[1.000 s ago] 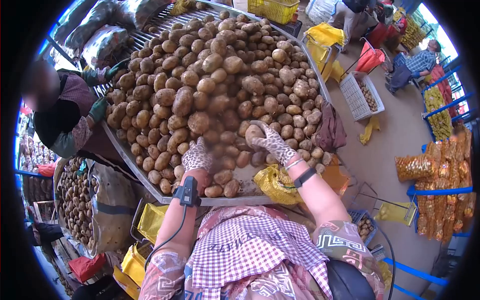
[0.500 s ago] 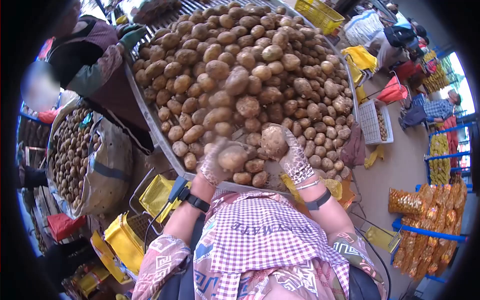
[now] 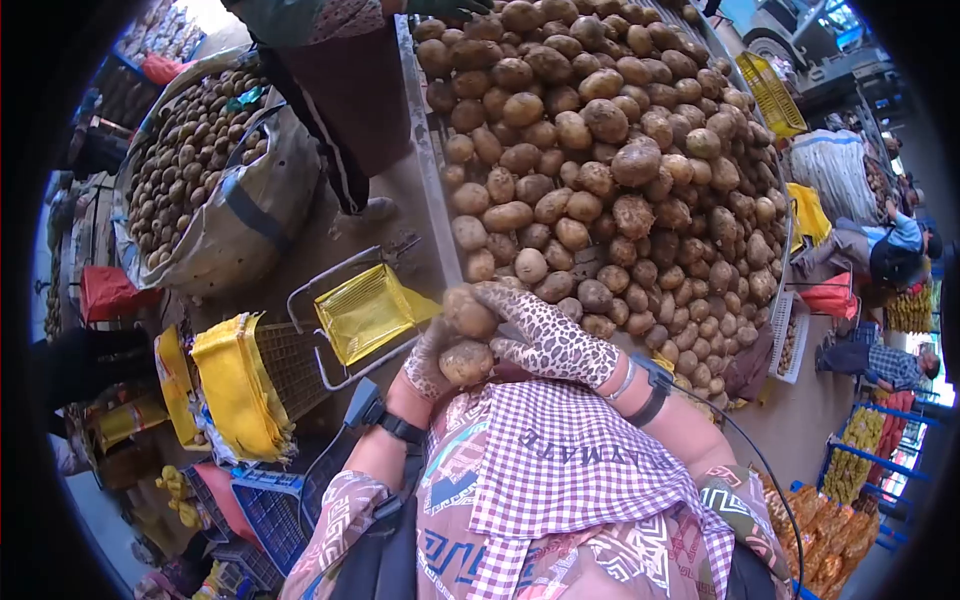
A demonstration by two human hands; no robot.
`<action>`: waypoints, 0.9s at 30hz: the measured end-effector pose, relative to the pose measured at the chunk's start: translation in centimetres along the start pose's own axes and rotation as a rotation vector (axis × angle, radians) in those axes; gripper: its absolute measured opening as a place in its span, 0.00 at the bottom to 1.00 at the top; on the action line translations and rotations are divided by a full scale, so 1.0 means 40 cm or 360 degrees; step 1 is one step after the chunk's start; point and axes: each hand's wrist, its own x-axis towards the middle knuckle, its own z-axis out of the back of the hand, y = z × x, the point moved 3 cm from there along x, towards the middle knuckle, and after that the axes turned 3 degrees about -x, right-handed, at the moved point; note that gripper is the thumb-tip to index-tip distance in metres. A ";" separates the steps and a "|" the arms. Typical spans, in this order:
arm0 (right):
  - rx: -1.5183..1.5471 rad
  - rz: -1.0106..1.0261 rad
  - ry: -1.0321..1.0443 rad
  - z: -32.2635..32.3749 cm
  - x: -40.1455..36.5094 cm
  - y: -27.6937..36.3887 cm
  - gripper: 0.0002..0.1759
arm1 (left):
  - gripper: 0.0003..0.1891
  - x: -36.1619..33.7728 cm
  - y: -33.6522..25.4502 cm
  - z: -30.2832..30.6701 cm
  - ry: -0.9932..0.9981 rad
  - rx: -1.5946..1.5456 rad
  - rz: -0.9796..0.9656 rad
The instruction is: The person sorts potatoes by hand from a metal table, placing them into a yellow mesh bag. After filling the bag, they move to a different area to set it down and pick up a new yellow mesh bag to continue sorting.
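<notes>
Both hands wear leopard-print gloves and meet at the near left corner of a sorting table [image 3: 428, 170] heaped with potatoes [image 3: 600, 130]. My left hand [image 3: 428, 362] is closed around the lower potato [image 3: 467, 363], its fingers partly hidden. Just above it is a second potato [image 3: 468, 312], which my right hand [image 3: 545, 335] grips from the right with its fingertips. The two potatoes sit close together, just off the table edge. To the left of my hands, a metal stand holds open a yellow mesh bag [image 3: 365, 318].
Behind the stand, yellow bags [image 3: 240, 385] hang over a crate. A large white sack [image 3: 270, 205] full of potatoes stands at left. Another person's sleeve [image 3: 350, 18] reaches over the table's far left. A white crate [image 3: 790, 340] stands at right.
Both hands have moved left from over the table to its corner, bringing potatoes with them. My hands have come together. The view has turned left, showing more of the yellow bag on its stand.
</notes>
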 end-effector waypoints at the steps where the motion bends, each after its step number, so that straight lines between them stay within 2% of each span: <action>1: 0.0005 0.0009 0.0026 -0.003 0.023 0.015 0.35 | 0.39 -0.012 -0.015 0.010 -0.0040 -0.0080 -0.0153; 2: -0.0041 0.0091 0.0087 0.000 0.047 0.044 0.33 | 0.40 -0.023 -0.032 0.021 -0.0075 -0.0155 -0.0301; 3: -0.0089 0.0171 0.0143 -0.003 0.066 0.064 0.30 | 0.42 -0.049 -0.066 0.040 -0.0037 0.0025 -0.0499; 4: -0.0093 0.0174 0.0154 -0.015 0.077 0.062 0.30 | 0.42 -0.072 -0.093 0.051 -0.0035 0.0018 -0.0508; 6: -0.0135 0.0254 0.0356 -0.053 0.087 0.036 0.27 | 0.39 -0.116 -0.163 0.094 -0.0381 -0.0036 -0.0736; 8: -0.0051 0.0022 0.0312 -0.041 0.080 0.031 0.22 | 0.36 -0.161 -0.258 0.158 -0.0437 0.0296 -0.0848; 10: -0.0403 -0.0197 0.0049 -0.026 0.042 -0.061 0.20 | 0.31 -0.179 -0.326 0.222 -0.0686 0.0197 -0.0734; 11: -0.0424 -0.0339 -0.0102 0.017 0.038 -0.066 0.17 | 0.30 -0.183 -0.360 0.269 -0.0841 0.0325 -0.0676; 12: -0.0585 -0.0418 -0.0309 0.070 0.024 -0.060 0.17 | 0.29 -0.186 -0.387 0.308 -0.0996 0.0456 -0.0618; 13: -0.0593 -0.0488 -0.0578 0.103 0.003 -0.125 0.16 | 0.27 -0.181 -0.401 0.325 -0.1054 0.0483 -0.0485; 14: -0.0805 -0.0449 -0.0694 0.160 0.002 -0.136 0.16 | 0.27 -0.163 -0.404 0.330 -0.1049 0.0486 -0.0480; 15: -0.0950 -0.0401 -0.0855 0.204 -0.003 -0.160 0.17 | 0.26 -0.151 -0.403 0.344 -0.1194 0.0523 -0.0338; 16: -0.1174 -0.0368 -0.0836 0.245 0.001 -0.168 0.20 | 0.25 -0.163 -0.410 0.362 -0.1368 0.0552 -0.0223; 17: -0.1298 -0.0361 -0.0765 0.272 0.017 -0.171 0.23 | 0.24 -0.165 -0.408 0.383 -0.1433 0.0627 -0.0252; 18: -0.1404 -0.0368 -0.0630 0.285 0.035 -0.195 0.26 | 0.24 -0.164 -0.407 0.408 -0.1322 0.0575 -0.0314; 19: -0.1441 -0.0529 -0.0370 0.286 0.056 -0.198 0.30 | 0.24 -0.163 -0.405 0.418 -0.1350 0.0562 -0.0383; 20: -0.1676 -0.0758 -0.0070 0.277 0.081 -0.177 0.36 | 0.24 -0.163 -0.394 0.381 -0.1443 0.0538 -0.0363; 22: -0.1801 -0.0840 0.0223 0.267 0.107 -0.213 0.40 | 0.24 -0.169 -0.394 0.403 -0.1532 0.0357 -0.0296; 24: -0.1798 -0.0776 0.0268 0.278 0.116 -0.228 0.41 | 0.22 -0.172 -0.387 0.349 -0.1526 0.0597 -0.0546; 25: -0.1851 -0.0721 0.0273 0.283 0.116 -0.244 0.41 | 0.25 -0.172 -0.377 0.278 -0.1444 0.0674 -0.0597; 27: -0.1903 -0.0667 0.0283 0.288 0.122 -0.255 0.41 | 0.28 -0.183 -0.368 0.288 -0.1351 0.0697 -0.0642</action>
